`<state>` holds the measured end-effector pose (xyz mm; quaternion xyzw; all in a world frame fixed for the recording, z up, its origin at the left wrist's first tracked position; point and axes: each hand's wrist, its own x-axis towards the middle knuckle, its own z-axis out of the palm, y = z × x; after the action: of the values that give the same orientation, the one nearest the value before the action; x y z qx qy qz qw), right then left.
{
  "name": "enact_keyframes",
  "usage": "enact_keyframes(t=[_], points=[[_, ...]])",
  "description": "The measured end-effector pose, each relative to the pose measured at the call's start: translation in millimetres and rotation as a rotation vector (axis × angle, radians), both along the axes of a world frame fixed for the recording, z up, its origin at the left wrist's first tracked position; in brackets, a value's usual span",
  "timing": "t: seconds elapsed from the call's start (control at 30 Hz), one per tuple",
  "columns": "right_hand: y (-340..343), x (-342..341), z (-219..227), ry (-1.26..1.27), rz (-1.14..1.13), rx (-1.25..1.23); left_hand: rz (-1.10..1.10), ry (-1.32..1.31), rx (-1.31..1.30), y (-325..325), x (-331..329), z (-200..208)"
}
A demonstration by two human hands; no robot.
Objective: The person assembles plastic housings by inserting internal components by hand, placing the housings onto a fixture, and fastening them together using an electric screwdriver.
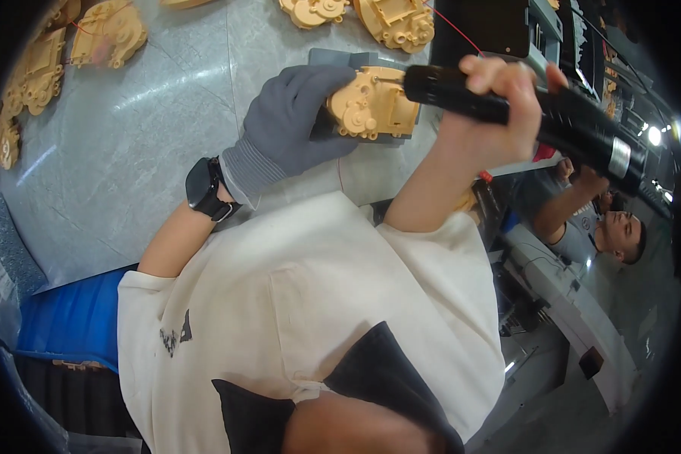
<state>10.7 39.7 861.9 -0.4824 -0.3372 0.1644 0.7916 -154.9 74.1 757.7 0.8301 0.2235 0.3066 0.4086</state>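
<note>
My left hand (291, 121), in a grey knit glove with a black watch at the wrist, grips a tan plastic gear housing (373, 104) that rests on a grey fixture block (339, 59) on the table. My bare right hand (495, 106) is wrapped around a black electric screwdriver (537, 113). The tool lies nearly level, its tip touching the upper right of the housing.
The grey table (144, 151) carries several more tan housings at the far left (34, 76) and along the top (393, 21). A blue bin (68, 318) sits at the lower left. Another person (590, 219) is at the right beside white machinery.
</note>
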Motion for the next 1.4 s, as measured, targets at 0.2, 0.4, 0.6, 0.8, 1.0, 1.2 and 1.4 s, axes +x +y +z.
enact_keyframes(t=[0.2, 0.4, 0.6, 0.8, 1.0, 1.2, 1.4], points=[[-80, 33, 17, 0.134, -0.322, 0.137, 0.107, -0.049, -0.467, -3, 12, 28], [-95, 25, 10, 0.137, -0.406, 0.173, -0.087, 0.037, -0.833, 12, 45, 43], [-100, 28, -4, 0.177, -0.386, 0.2, -0.442, -1.169, -1.888, 52, -22, 82], [-95, 15, -11, 0.223, -0.269, 0.16, -0.068, -1.105, -1.841, 50, -57, 100], [-93, 19, -19, 0.229, -0.191, 0.108, 0.269, -1.133, -1.706, 48, -79, 114], [-82, 0, -6, 0.263, -0.113, 0.053, -0.479, -1.287, -1.174, 113, -202, 229], [-79, -5, -7, 0.314, -0.07, 0.082, -0.408, -1.268, -0.875, 120, -223, 245]])
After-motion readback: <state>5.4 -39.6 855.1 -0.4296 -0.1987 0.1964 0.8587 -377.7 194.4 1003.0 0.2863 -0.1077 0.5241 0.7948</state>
